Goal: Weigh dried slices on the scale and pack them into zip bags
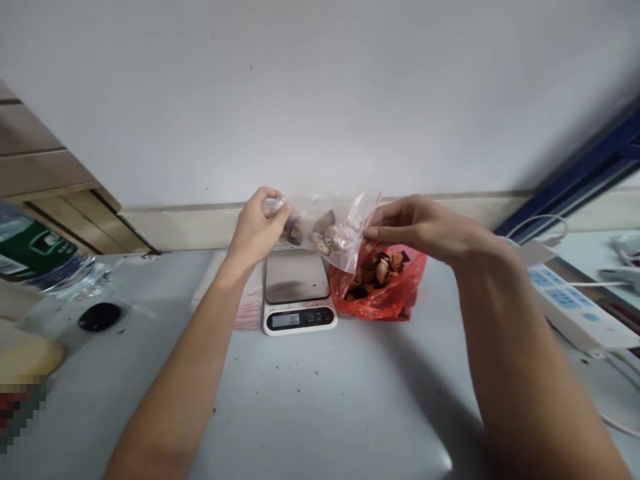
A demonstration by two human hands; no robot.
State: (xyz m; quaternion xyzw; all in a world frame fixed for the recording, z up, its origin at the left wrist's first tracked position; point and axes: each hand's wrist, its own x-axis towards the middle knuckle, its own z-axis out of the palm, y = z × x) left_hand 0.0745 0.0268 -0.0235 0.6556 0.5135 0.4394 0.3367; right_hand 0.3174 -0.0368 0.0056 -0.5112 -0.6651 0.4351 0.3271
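Observation:
Between my two hands a clear zip bag [345,243] is stretched sideways, with several brown dried pieces inside it. My left hand [260,223] pinches its left end, and my right hand [410,223] grips the end with the red-lined seal. Below the bag stands a white digital kitchen scale [297,280], its steel plate bare and its display reading 0.0. Just right of the scale an open red plastic bag [385,310] holds many more dried brown pieces [383,267], under my right hand.
A stack of flat zip bags [247,313] lies left of the scale. Farther left are a black round cap [100,317] and a large bottle [40,250] on its side. A white power strip [575,307] with cables sits at the right. A wall [320,100] rises behind.

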